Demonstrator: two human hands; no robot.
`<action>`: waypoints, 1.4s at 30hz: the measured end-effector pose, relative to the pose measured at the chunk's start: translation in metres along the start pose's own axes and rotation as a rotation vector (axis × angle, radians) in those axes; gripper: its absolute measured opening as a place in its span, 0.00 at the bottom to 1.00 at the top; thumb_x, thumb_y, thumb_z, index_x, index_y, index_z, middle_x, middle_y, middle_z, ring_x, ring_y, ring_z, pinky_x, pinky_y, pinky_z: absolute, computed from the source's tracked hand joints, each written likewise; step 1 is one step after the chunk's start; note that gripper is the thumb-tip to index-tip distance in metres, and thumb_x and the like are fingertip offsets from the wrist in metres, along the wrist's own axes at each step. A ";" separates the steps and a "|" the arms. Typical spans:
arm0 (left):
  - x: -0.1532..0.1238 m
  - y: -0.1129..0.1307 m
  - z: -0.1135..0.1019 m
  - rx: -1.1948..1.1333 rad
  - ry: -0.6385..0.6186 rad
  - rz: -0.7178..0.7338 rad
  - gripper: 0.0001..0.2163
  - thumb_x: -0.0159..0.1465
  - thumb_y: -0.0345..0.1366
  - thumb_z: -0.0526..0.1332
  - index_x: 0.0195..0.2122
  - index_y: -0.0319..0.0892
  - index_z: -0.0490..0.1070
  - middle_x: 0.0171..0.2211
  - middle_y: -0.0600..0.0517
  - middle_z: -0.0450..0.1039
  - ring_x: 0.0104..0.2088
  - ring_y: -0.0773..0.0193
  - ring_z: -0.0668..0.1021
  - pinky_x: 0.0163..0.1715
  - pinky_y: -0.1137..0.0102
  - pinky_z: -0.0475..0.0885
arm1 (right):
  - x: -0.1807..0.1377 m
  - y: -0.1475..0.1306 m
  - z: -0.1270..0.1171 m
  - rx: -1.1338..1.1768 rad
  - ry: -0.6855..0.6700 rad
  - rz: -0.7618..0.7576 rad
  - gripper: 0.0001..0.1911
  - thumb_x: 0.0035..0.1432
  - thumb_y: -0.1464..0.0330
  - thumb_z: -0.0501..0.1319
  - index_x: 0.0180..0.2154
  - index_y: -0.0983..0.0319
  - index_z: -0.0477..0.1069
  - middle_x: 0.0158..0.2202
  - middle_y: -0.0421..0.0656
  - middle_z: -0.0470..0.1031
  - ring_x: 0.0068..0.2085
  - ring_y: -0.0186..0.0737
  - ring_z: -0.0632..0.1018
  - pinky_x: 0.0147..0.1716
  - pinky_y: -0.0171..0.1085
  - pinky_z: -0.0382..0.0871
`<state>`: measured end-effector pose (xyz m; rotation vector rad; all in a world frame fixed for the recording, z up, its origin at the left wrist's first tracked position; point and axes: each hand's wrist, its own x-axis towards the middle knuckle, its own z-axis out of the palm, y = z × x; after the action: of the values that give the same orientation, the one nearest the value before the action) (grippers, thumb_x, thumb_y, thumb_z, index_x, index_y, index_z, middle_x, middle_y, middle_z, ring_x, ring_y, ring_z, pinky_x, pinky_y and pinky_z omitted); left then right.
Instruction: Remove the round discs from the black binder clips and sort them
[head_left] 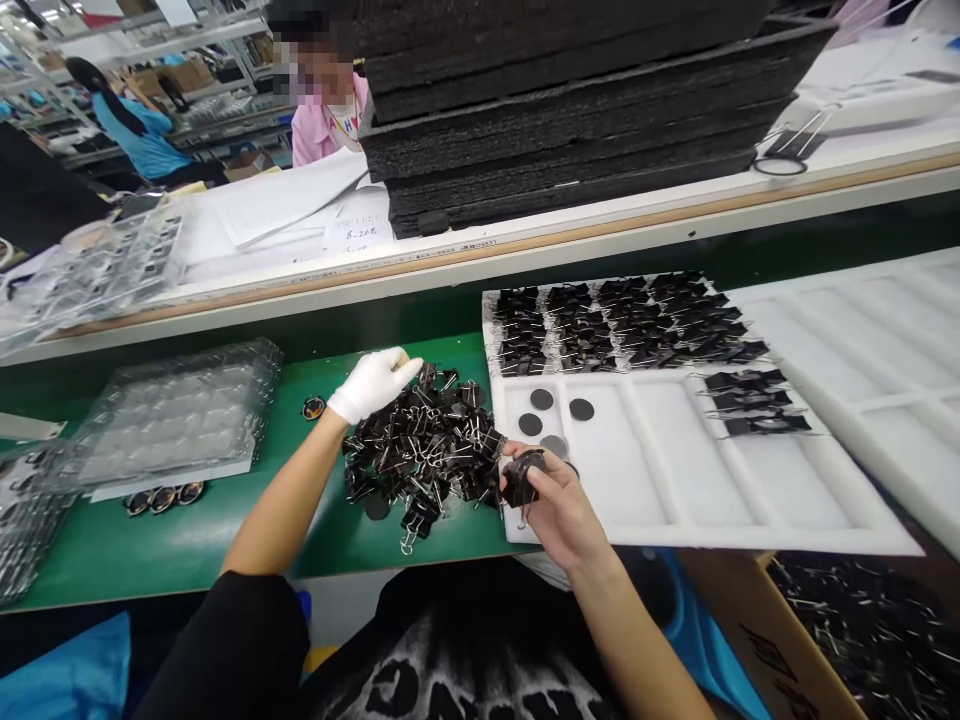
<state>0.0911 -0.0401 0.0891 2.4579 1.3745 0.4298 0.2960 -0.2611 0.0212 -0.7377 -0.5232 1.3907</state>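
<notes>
My left hand (375, 385), in a white glove, is at the far left edge of a heap of black binder clips (427, 440) with silver wire handles. Its fingers are curled together and I cannot make out whether a clip is between them. My right hand (559, 500) is bare and closed around a black binder clip (521, 478) at the heap's right side, over the edge of a white foam tray (637, 510). Several flat black discs (541, 399) lie in the tray's left compartment. Rows of binder clips (630, 325) fill the tray's far part.
Clear plastic trays (180, 410) are stacked at left, near several black-and-gold rings (163, 499). Another foam tray (862, 350) lies at right. A cardboard box (757, 610) of black clips stands below the table edge. Black foam sheets (585, 110) rise on the shelf, with a person (322, 120) behind.
</notes>
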 end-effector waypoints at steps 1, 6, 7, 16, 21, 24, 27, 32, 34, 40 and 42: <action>-0.012 0.010 -0.003 -0.063 0.035 0.007 0.20 0.68 0.51 0.55 0.24 0.45 0.57 0.22 0.56 0.62 0.25 0.66 0.65 0.29 0.70 0.59 | 0.001 -0.001 0.002 -0.060 -0.036 -0.023 0.10 0.53 0.59 0.75 0.38 0.54 0.83 0.51 0.42 0.80 0.40 0.38 0.80 0.42 0.37 0.76; -0.070 0.059 -0.002 -0.218 -0.016 0.097 0.19 0.69 0.47 0.55 0.24 0.44 0.55 0.21 0.58 0.60 0.23 0.69 0.63 0.26 0.72 0.60 | 0.011 -0.003 0.020 -0.285 -0.221 -0.088 0.10 0.56 0.59 0.74 0.40 0.53 0.83 0.57 0.45 0.78 0.59 0.48 0.75 0.59 0.47 0.69; -0.078 0.065 0.000 -0.203 -0.025 0.129 0.17 0.70 0.44 0.52 0.24 0.44 0.57 0.22 0.57 0.61 0.23 0.69 0.64 0.27 0.72 0.60 | 0.012 -0.002 0.023 -0.304 -0.224 -0.092 0.11 0.55 0.59 0.74 0.40 0.53 0.83 0.53 0.46 0.80 0.56 0.48 0.77 0.57 0.46 0.71; -0.107 0.067 0.002 -0.096 -0.079 0.336 0.21 0.55 0.44 0.64 0.18 0.44 0.51 0.13 0.61 0.52 0.16 0.74 0.56 0.19 0.73 0.51 | 0.004 -0.006 0.020 -0.337 -0.283 -0.087 0.07 0.57 0.63 0.73 0.39 0.54 0.83 0.40 0.43 0.81 0.41 0.41 0.80 0.40 0.38 0.76; -0.107 0.073 0.005 0.011 -0.055 0.456 0.24 0.57 0.48 0.63 0.16 0.43 0.50 0.11 0.59 0.51 0.15 0.73 0.54 0.18 0.72 0.49 | 0.002 -0.020 0.015 -0.424 -0.366 -0.027 0.07 0.60 0.62 0.71 0.41 0.55 0.82 0.46 0.46 0.81 0.47 0.45 0.81 0.46 0.41 0.76; -0.105 0.073 0.005 0.073 -0.019 0.465 0.24 0.59 0.48 0.61 0.16 0.43 0.49 0.11 0.59 0.49 0.15 0.73 0.52 0.18 0.71 0.47 | 0.001 -0.030 0.009 -0.528 -0.348 -0.112 0.07 0.63 0.63 0.69 0.43 0.55 0.80 0.53 0.46 0.79 0.55 0.47 0.78 0.53 0.44 0.74; -0.106 0.072 0.001 0.052 -0.110 0.457 0.23 0.61 0.45 0.59 0.16 0.43 0.48 0.12 0.59 0.47 0.16 0.73 0.51 0.18 0.71 0.47 | 0.004 -0.044 0.001 -0.736 -0.294 -0.186 0.07 0.63 0.64 0.67 0.43 0.56 0.80 0.49 0.46 0.80 0.51 0.46 0.79 0.50 0.42 0.74; -0.109 0.075 -0.005 -0.007 -0.357 0.467 0.23 0.64 0.46 0.59 0.18 0.42 0.51 0.14 0.60 0.46 0.17 0.73 0.49 0.18 0.72 0.46 | 0.011 -0.062 -0.004 -0.935 -0.416 -0.087 0.12 0.59 0.64 0.70 0.45 0.57 0.81 0.42 0.43 0.84 0.42 0.44 0.82 0.44 0.40 0.77; -0.109 0.076 -0.006 -0.006 -0.402 0.476 0.23 0.65 0.47 0.59 0.18 0.43 0.53 0.14 0.60 0.48 0.16 0.73 0.50 0.19 0.71 0.46 | 0.013 -0.066 -0.005 -0.973 -0.465 -0.108 0.12 0.58 0.65 0.71 0.44 0.57 0.82 0.41 0.43 0.84 0.42 0.44 0.83 0.46 0.40 0.77; -0.107 0.079 -0.007 0.013 -0.491 0.465 0.22 0.69 0.48 0.56 0.20 0.43 0.58 0.16 0.59 0.51 0.17 0.71 0.52 0.20 0.70 0.48 | 0.012 -0.061 -0.010 -0.967 -0.484 -0.181 0.14 0.57 0.63 0.72 0.45 0.57 0.84 0.39 0.44 0.85 0.38 0.46 0.85 0.43 0.42 0.80; -0.106 0.081 -0.008 0.019 -0.515 0.470 0.22 0.69 0.48 0.55 0.20 0.43 0.58 0.16 0.58 0.52 0.17 0.71 0.53 0.21 0.70 0.48 | 0.010 -0.059 -0.011 -0.965 -0.492 -0.179 0.15 0.57 0.63 0.72 0.47 0.57 0.84 0.40 0.44 0.85 0.39 0.47 0.85 0.43 0.43 0.81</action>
<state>0.0970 -0.1711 0.1156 2.6374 0.6014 -0.1273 0.3455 -0.2541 0.0563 -1.0637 -1.6714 1.1007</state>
